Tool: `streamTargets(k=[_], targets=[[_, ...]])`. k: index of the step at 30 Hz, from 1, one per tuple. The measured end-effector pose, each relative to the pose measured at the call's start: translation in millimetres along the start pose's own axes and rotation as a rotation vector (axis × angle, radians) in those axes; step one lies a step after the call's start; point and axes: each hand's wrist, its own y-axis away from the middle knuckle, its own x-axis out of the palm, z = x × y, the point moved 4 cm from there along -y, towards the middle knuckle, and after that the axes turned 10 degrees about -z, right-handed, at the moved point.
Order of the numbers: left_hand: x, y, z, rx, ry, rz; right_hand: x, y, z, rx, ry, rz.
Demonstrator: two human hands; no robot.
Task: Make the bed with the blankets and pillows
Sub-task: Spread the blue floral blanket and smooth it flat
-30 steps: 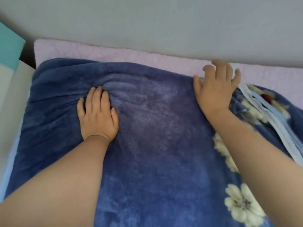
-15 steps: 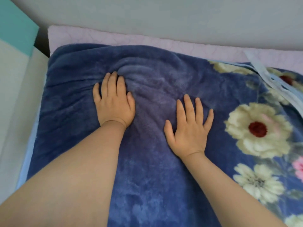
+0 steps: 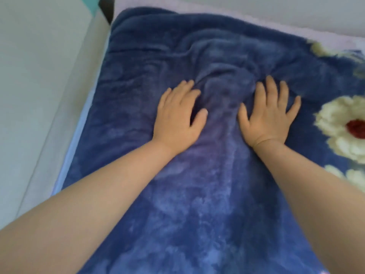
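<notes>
A plush dark blue blanket [image 3: 197, 194] with cream and red flowers at its right side covers the bed. My left hand [image 3: 177, 119] lies palm down on it, fingers slightly spread. My right hand [image 3: 270, 115] rests flat on it a short way to the right, fingers apart. A bunched ridge of wrinkles rises between and just beyond the two hands. Neither hand holds anything. No pillow is in view.
A pale pink sheet [image 3: 296, 30] shows along the far edge of the bed against a grey wall [image 3: 276, 8]. A light grey panel [image 3: 39, 95] runs along the bed's left side, with a dark gap [image 3: 106, 6] at the far corner.
My right hand came from the blanket's far edge to a spot beside my left hand. Both hands then slid closer, and folds gathered between them. The view shifted left.
</notes>
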Motion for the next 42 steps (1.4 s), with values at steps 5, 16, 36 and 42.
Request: streamTargets(k=[5,16,36,42], targets=[[-25.1,130.5,-24.2,0.125,-0.029,0.020,-0.8,2.1,2.0,-0.018,-0.013,0.001],[-7.3,136.5,-26.9,0.156,-0.285,-0.091,-17.0,32.7,-4.2,-0.140,-0.125,-0.052],[-19.3,130.0,-43.4,0.186,-0.482,0.064,-66.5,301.3,-54.8,-0.223,0.018,0.019],[-22.9,146.4,-48.7,0.233,-0.522,0.057,-65.1,297.3,-54.7,-0.233,0.017,-0.025]])
